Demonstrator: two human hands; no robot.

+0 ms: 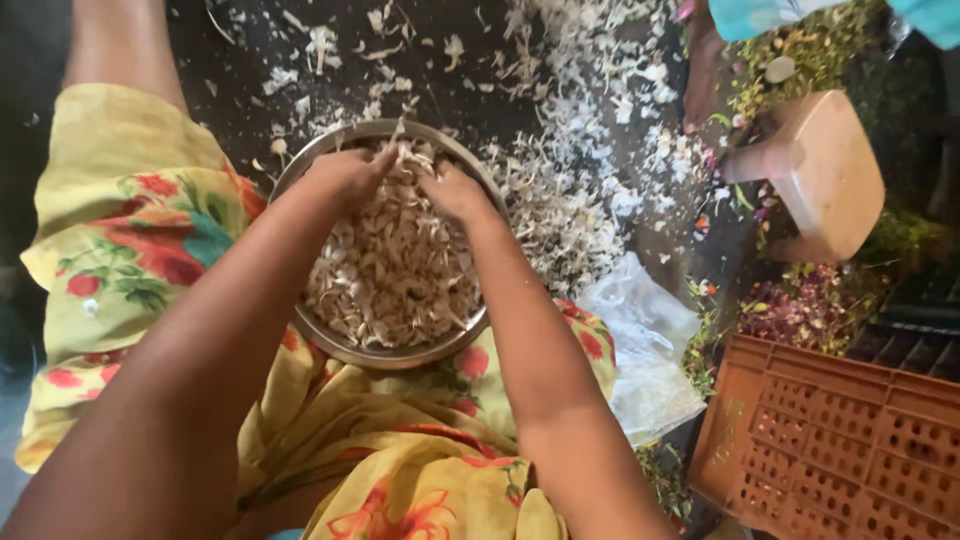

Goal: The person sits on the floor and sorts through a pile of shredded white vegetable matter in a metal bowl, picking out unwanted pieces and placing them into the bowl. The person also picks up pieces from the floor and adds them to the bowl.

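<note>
Yellow cloth with red and green flowers (130, 240) covers the person's lap at the left and lower middle of the view; its outer folds run off the left edge, and a bare leg (120, 45) above it is cut off by the top of the frame. Both forearms come in from the bottom edge, so elbows and upper arms are out of sight.

The left hand (345, 175) lies over the far left rim of a round steel bowl (400, 355), knuckles up, fingers curled down into the garlic pieces (395, 270) that fill the bowl. Its fingertips are buried, and whether they are pinched on a clove cannot be told. Just to the right, the right hand (455, 192) dips into the same heap, fingers bent together around a few pale pieces; its grip is equally hard to read. The two hands nearly touch above the pile, and the garlic sits directly beneath and between them. The bowl rests on the lap.

Beyond the bowl, white papery peels (590, 120) are strewn over the dark floor. To the right lies a crumpled clear plastic bag (645, 345), then a small wooden stool (825, 170) among mixed flower scraps (800, 310), and an orange plastic crate (840, 440) cut off by the lower right corner.
</note>
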